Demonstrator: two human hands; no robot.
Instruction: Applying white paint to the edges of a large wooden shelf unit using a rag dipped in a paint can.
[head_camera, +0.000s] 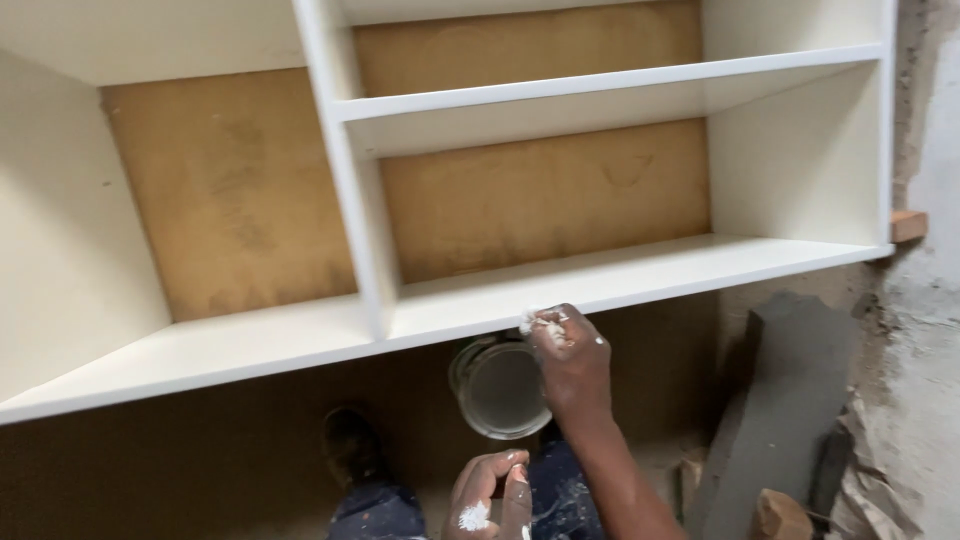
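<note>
across the whole upper frame, the white shelf unit (600, 285) fills the view, brown backing board (540, 200) bare behind its compartments, a vertical divider (355, 200) meeting the bottom shelf. below it, on the dim floor (250, 470), the open tub of white filler (500, 388) sits just beneath the shelf's front edge. right hand (572, 360) is up at that edge, fingers (548, 325) pinched on a dab of white paste, pressing it right onto the lip. left hand (490, 495) hangs low, loosely curled and gripping nothing, a smear of paste on it. the shelf edges look mostly smooth and white; judging by that, this spot is being filled and the backing is untouched.
</note>
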